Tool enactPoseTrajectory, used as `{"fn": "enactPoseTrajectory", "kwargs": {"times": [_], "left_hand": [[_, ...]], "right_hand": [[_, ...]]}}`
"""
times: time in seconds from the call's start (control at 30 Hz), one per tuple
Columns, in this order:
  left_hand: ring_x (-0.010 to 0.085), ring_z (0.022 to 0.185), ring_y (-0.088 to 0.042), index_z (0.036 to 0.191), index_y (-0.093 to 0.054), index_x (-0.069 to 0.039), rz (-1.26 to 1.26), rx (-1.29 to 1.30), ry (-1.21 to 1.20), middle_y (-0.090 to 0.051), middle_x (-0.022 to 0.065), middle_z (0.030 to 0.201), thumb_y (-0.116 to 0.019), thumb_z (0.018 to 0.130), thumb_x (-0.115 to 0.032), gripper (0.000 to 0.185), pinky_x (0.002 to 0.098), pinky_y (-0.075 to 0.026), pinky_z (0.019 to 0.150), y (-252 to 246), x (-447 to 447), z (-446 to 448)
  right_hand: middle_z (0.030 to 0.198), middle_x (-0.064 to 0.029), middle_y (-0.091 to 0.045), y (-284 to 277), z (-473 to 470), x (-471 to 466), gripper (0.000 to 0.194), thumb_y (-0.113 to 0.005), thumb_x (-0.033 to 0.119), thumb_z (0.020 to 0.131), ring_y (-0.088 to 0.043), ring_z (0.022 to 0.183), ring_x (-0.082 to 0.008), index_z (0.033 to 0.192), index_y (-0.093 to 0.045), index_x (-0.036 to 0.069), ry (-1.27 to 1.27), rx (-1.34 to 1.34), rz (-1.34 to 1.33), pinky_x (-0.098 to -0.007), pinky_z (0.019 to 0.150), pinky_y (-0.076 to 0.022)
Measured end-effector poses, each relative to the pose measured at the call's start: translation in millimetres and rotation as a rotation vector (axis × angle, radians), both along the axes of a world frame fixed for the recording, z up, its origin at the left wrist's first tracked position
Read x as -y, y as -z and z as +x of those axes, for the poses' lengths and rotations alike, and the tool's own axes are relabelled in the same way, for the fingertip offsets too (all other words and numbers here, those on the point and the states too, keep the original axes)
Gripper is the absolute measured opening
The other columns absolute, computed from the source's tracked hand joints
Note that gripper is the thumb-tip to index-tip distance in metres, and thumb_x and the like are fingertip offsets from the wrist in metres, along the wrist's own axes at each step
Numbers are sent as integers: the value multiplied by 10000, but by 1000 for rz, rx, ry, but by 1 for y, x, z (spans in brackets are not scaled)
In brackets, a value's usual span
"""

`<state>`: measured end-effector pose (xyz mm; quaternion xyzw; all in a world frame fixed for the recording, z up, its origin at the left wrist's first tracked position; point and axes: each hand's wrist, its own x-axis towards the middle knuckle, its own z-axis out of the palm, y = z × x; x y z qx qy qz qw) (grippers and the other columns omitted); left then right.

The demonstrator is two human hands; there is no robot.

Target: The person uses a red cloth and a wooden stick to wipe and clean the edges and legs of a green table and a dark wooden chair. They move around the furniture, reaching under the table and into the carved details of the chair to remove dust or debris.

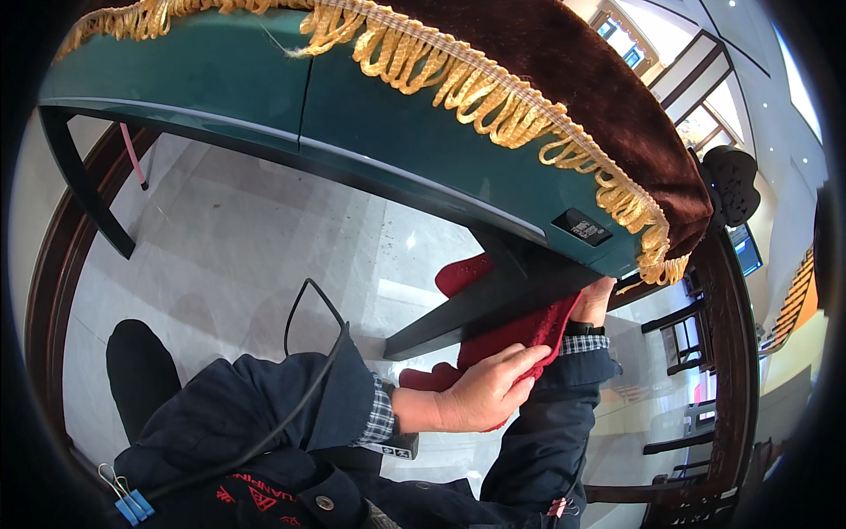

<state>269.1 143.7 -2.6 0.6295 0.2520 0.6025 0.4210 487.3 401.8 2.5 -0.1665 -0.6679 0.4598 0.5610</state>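
A red cloth (509, 330) hangs around the black slanted leg (456, 311) of a table. Parts of the cloth show on both sides of the leg, and the rest is hidden behind it. My left hand (479, 390) pinches the cloth's near edge between thumb and fingers. Beside the table's right corner, my right hand (597, 297) lies against the cloth's upper edge. Its fingers are hidden behind the corner and the cloth, so its grip does not show. Above both hands runs the glossy dark green apron (410, 152) of the table.
A brown velvet tablecloth (529, 46) with gold looped fringe (489, 112) drapes over the tabletop. Another black leg (89, 185) and a pink rod (134, 159) stand at left. A black cable (291, 416) crosses my left sleeve. Dark chairs (684, 330) stand at right.
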Motion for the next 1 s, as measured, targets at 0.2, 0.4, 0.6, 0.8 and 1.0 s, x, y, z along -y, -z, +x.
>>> {"fn": "enactPoseTrajectory", "kwargs": {"times": [0.2, 0.4, 0.6, 0.8, 1.0], "left_hand": [[375, 944, -612, 1310, -512, 35, 17, 18, -82, -590, 217, 1049, -559, 901, -9, 413, 395, -514, 847, 9, -18, 12], [337, 936, -626, 1177, -565, 48, 21, -58, -98, -609, 184, 1034, -546, 897, 10, 283, 365, -505, 829, 8, -17, 8], [382, 898, -613, 1096, -534, 31, 65, -63, -19, -581, 199, 974, -547, 873, 25, 224, 420, -520, 781, -5, -10, 2], [386, 889, -611, 1086, -528, 35, 86, -91, 69, -576, 202, 975, -537, 878, 46, 208, 410, -520, 779, -14, 2, -6], [374, 908, -615, 1185, -531, 50, 49, -9, 19, -578, 202, 1009, -563, 901, 40, 285, 375, -516, 805, -12, 0, -15]], "right_hand": [[1202, -58, -620, 7, -30, 39, 392, -495, 337, 1025, -597, 1063, -190, 1270, -558, 38, 138, -328, -463, -322, 917, -498], [1180, -80, -642, -11, -47, 57, 330, -463, 243, 1043, -621, 1051, -198, 1245, -575, 8, -92, -456, -427, -349, 913, -508], [1195, -92, -635, -22, -40, 33, 363, -458, 269, 1042, -603, 1088, -217, 1270, -560, 5, -111, -272, -257, -366, 951, -487], [1211, -95, -622, -22, -33, 24, 404, -450, 316, 1043, -585, 1108, -225, 1292, -543, 11, -219, -326, -367, -362, 966, -473], [1227, -98, -609, -17, -30, 25, 447, -443, 363, 1044, -567, 1127, -232, 1314, -526, 17, -242, -368, -419, -359, 981, -459]]}}
